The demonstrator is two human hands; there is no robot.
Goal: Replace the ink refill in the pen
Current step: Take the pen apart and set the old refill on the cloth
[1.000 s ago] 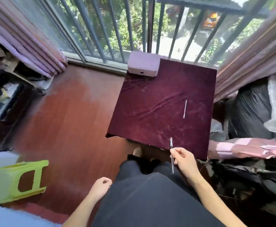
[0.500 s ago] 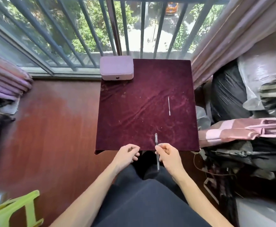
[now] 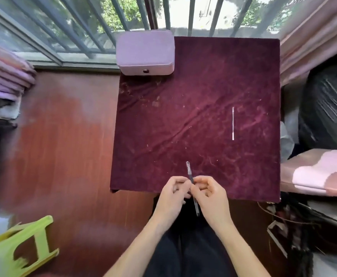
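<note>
— Two hands hold one pen (image 3: 191,184). See? The left hand (image 3: 173,193) and the right hand (image 3: 210,193) both curl their fingers around its middle, just above the near edge of the worktop (image 3: 183,120).

— Is the pen heavy?

— I think it is very light. It looks thin, hard and smooth, so it could slip or roll away. Best to pinch one half in each hand, close to the middle, and twist gently.

— Where is the new ink stick?

— The refill (image 3: 233,123) lies flat on the red cloth, well ahead of the right hand and a bit out to that side. It looks thinner still, and it may bend, so pick it up softly near its middle.

— Is anything in the way?

— Not really. The purple box (image 3: 145,53) sits far ahead of the left hand, at the back corner. The green stool (image 3: 21,248) is down on the floor, far out past the left arm. The cloth is wrinkly, so tiny parts could hide in it.
</note>
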